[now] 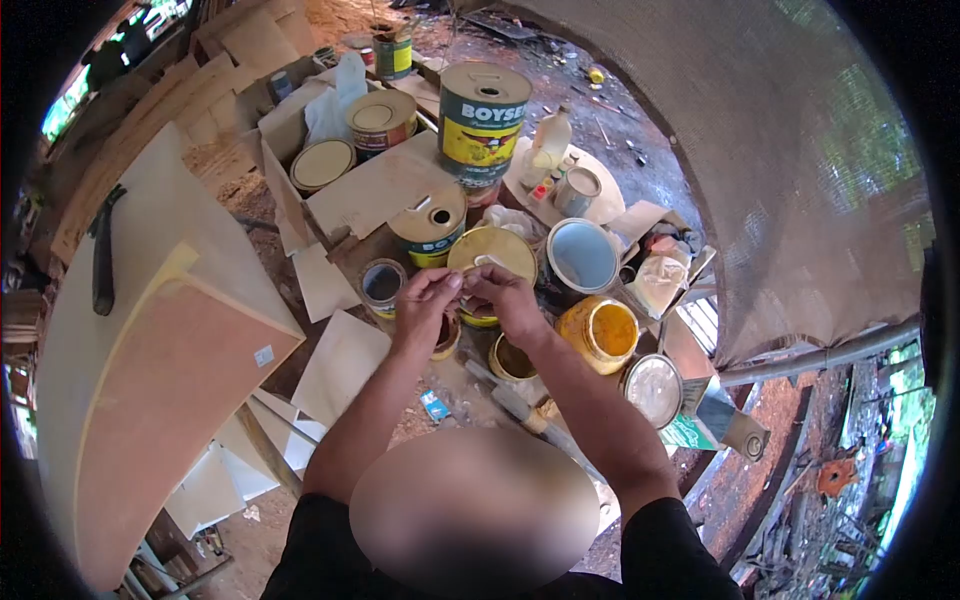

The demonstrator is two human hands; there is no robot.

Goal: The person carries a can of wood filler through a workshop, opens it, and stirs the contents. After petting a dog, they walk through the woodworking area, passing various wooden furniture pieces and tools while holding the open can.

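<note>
Lid (510, 246) near left hand (428, 300) and right hand (507, 302): round, yellowish, rimmed.

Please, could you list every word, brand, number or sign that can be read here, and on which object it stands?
"BOYSE", on the large paint can; smaller script below is unreadable.
"BO", on the lower paint can; the rest is unclear.
Too small or blurred to read: print on the blue packet, green-and-white carton and white sticker.
</note>
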